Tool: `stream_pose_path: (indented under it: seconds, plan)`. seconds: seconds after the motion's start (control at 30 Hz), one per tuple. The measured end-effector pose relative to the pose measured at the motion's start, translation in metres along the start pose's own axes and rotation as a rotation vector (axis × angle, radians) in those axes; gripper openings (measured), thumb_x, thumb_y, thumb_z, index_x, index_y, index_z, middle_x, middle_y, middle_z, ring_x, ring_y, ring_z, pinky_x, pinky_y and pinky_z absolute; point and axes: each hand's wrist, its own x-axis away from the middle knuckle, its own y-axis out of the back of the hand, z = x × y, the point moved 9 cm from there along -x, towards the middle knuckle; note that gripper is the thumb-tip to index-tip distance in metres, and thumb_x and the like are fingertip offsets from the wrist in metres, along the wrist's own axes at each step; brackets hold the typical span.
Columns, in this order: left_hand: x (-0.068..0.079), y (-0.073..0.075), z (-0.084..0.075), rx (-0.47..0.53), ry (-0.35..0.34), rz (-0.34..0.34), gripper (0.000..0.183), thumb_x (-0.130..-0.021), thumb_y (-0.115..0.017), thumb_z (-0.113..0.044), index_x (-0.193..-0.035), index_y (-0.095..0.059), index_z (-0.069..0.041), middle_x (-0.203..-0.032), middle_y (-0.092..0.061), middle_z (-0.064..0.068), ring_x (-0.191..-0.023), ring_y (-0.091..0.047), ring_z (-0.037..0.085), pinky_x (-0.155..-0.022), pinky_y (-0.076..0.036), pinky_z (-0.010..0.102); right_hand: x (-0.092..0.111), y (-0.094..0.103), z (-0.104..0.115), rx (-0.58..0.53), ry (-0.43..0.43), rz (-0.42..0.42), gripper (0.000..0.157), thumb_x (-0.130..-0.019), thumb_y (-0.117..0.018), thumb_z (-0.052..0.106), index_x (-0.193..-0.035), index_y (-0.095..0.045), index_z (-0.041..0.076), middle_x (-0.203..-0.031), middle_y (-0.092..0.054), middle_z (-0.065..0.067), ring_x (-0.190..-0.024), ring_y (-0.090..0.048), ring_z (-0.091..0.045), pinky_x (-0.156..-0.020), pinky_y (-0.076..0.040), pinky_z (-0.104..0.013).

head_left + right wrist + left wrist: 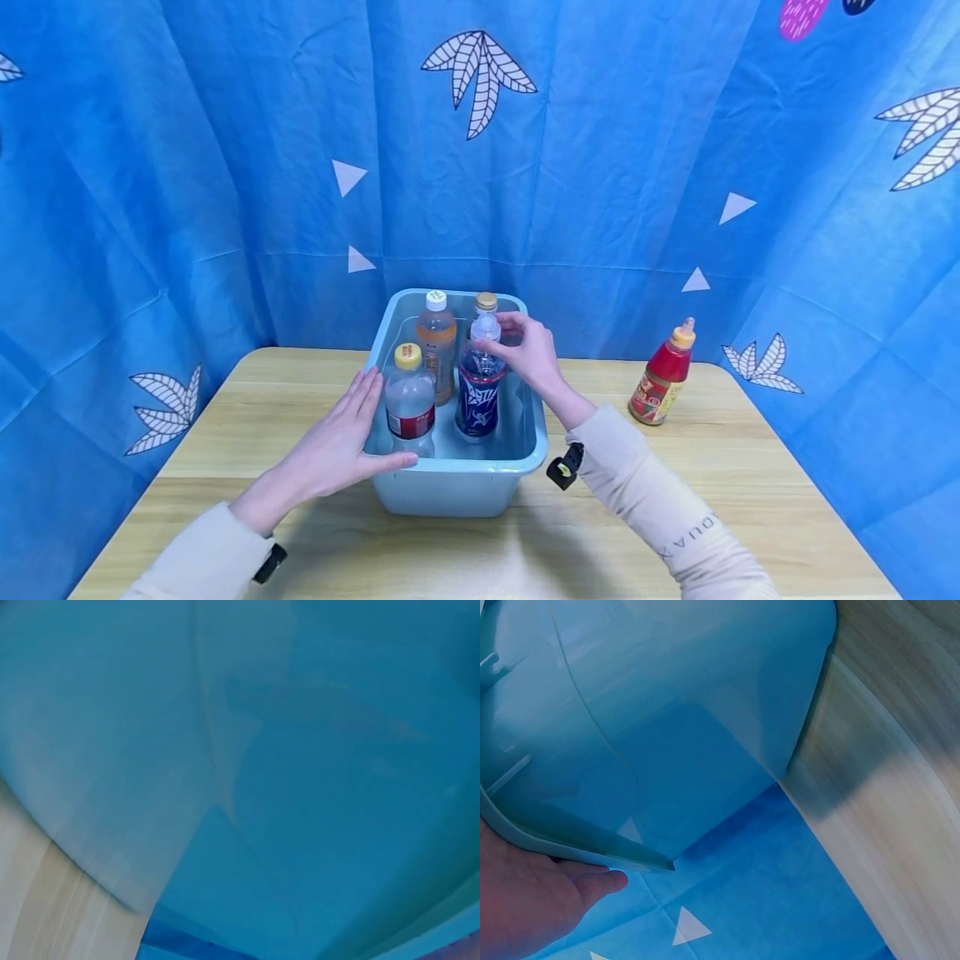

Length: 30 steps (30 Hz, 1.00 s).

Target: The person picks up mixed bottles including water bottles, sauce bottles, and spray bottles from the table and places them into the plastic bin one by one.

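A light blue plastic basin stands on the table with several bottles upright inside. My right hand reaches over its right side and pinches the top of a drink bottle with a dark blue label. At the front left corner, my left hand rests on the rim, fingers straight and thumb spread along the front edge. Close to it stands a clear bottle with a yellow cap and red label. The left wrist view shows the basin's outer wall and part of my left hand. Mostly basin wall fills the right wrist view.
Behind, inside the basin, are an orange drink bottle with a white cap and a bottle with a tan cap, partly hidden. A red sauce bottle stands on the wooden table at right. A blue curtain hangs behind.
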Motion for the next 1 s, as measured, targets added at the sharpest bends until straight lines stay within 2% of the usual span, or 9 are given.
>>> stream_pose_path:
  seconds: [0.2,0.37,0.57,0.8,1.0]
  plan:
    - [0.000,0.000,-0.001,-0.003,-0.002,-0.003,0.115,-0.064,-0.043,-0.080,-0.141,-0.011,0.000,-0.147,-0.006,0.017,-0.132,-0.006,0.034,-0.099,-0.021,0.053,0.003,0.006,0.000,0.009,0.029,0.003,0.047,-0.072,-0.073,0.029,-0.111,-0.058,0.006,-0.103,-0.062,-0.007,-0.094,-0.059,-0.021,-0.079,-0.048,-0.034]
    - [0.000,0.001,-0.001,-0.004,-0.007,-0.003,0.115,-0.064,-0.042,-0.079,-0.141,-0.011,0.000,-0.146,-0.006,0.017,-0.132,-0.006,0.034,-0.100,-0.021,0.053,0.006,0.014,-0.005,0.013,0.005,0.000,0.049,-0.072,-0.073,0.029,-0.112,-0.058,0.006,-0.105,-0.061,-0.008,-0.097,-0.057,-0.025,-0.081,-0.047,-0.036]
    - [-0.001,-0.001,0.000,-0.007,-0.003,-0.002,0.115,-0.064,-0.042,-0.080,-0.141,-0.010,0.000,-0.147,-0.006,0.017,-0.132,-0.006,0.034,-0.100,-0.020,0.053,0.010,0.026,-0.004,0.057,0.028,-0.020,0.049,-0.073,-0.073,0.031,-0.113,-0.058,0.006,-0.106,-0.061,-0.008,-0.095,-0.058,-0.022,-0.080,-0.048,-0.036]
    - [-0.001,-0.002,0.002,-0.004,0.000,-0.002,0.115,-0.064,-0.043,-0.080,-0.141,-0.010,0.000,-0.147,-0.006,0.016,-0.132,-0.005,0.034,-0.099,-0.021,0.054,0.016,0.036,-0.005,0.052,0.066,-0.027,0.046,-0.075,-0.071,0.028,-0.112,-0.058,0.004,-0.106,-0.061,-0.012,-0.095,-0.058,-0.026,-0.079,-0.048,-0.036]
    - [-0.001,-0.002,0.001,-0.004,0.000,-0.001,0.115,-0.064,-0.043,-0.079,-0.141,-0.010,-0.001,-0.147,-0.006,0.016,-0.132,-0.005,0.034,-0.098,-0.021,0.054,0.020,0.045,-0.012,0.052,0.073,-0.047,0.041,-0.076,-0.070,0.027,-0.109,-0.059,0.005,-0.104,-0.061,-0.013,-0.092,-0.058,-0.023,-0.078,-0.049,-0.034]
